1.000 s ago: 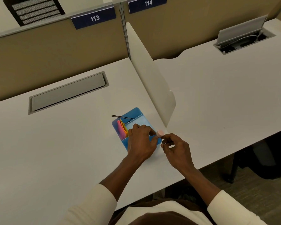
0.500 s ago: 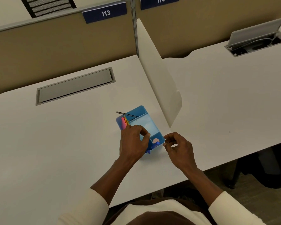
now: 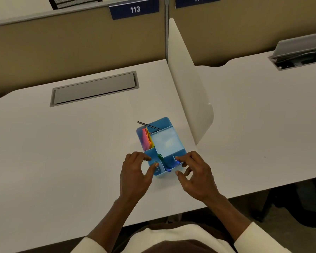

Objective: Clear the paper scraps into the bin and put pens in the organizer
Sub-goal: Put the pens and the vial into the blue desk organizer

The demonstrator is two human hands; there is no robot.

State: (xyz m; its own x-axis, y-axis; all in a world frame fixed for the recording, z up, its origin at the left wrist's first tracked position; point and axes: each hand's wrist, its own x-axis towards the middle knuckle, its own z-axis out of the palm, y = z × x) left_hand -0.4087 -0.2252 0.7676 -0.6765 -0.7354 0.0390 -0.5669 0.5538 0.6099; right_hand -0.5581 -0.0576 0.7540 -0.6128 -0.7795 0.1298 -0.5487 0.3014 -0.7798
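Your left hand [image 3: 135, 177] and right hand [image 3: 197, 177] flank the blue organizer [image 3: 167, 141] on the desk [image 3: 62, 152], fingers spread, tips touching its near walls, holding nothing.

One light-blue plastic desk organizer [image 3: 167, 141] sits on the tabletop. One thin dark pen [image 3: 148, 125] lies across it. Two hands are in view.

Blue organizer [image 3: 169, 141] on white desk [image 3: 62, 152], left hand [image 3: 135, 175] and right hand [image 3: 196, 177] touching its near corners, fingers spread
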